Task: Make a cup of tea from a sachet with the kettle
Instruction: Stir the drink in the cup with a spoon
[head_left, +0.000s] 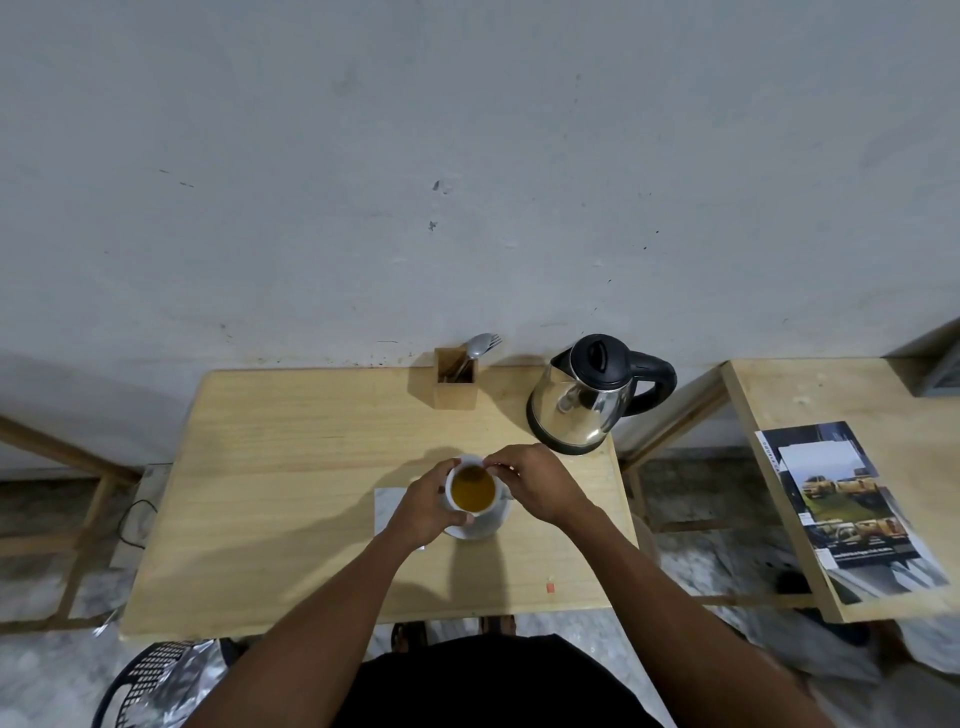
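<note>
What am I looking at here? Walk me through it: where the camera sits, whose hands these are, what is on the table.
There is one picture, from a wide-angle camera on a person's head, looking forward and down. No machine: just two bare hands. The left hand wraps the side of a white cup of amber tea, which stands on a saucer. The right hand pinches something small at the cup's far rim, too small to identify. On the wooden table there are also a steel kettle with its lid shut, a wooden holder with cutlery, and a pale sheet beside the saucer. A second table to the right holds a brochure.
</note>
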